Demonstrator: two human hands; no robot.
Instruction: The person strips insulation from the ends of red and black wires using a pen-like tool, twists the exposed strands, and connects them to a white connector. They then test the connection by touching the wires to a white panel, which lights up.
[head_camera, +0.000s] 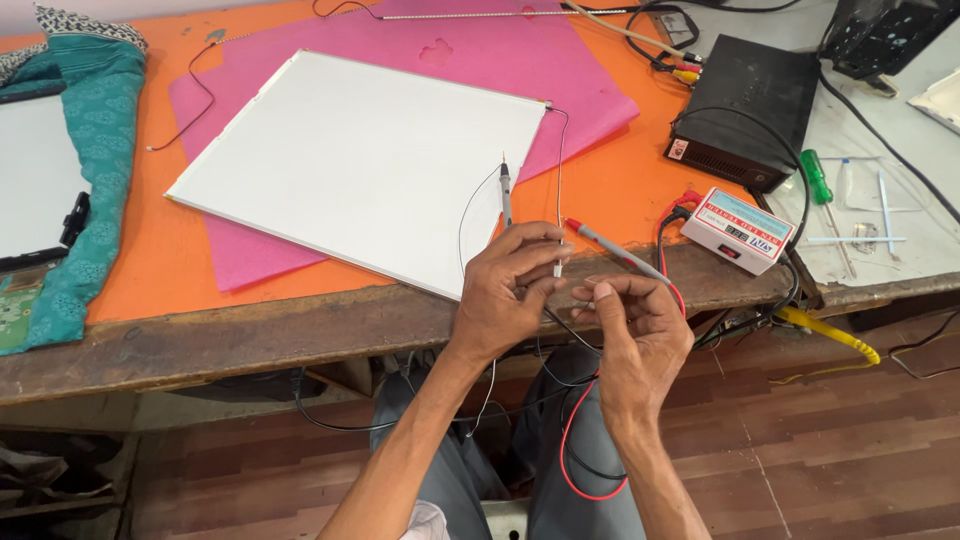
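At bench edge, right of centre, a small white tester box (738, 229) with a blue label strip and red corner patch is sitting beside a black box (745, 105). Left hand (505, 290) is pinching a black-tipped probe (505, 190), tip up, over the white panel (360, 160). Right hand (635, 325) is pinching a red-tipped probe (610, 250). Red and black leads (575, 440) are hanging over the lap. A green screwdriver (818, 180) is lying to the right.

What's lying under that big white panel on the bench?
Under the white panel lies a pink sheet, and beneath that an orange cover over the wooden bench. Anything directly beneath the panel's middle is hidden.
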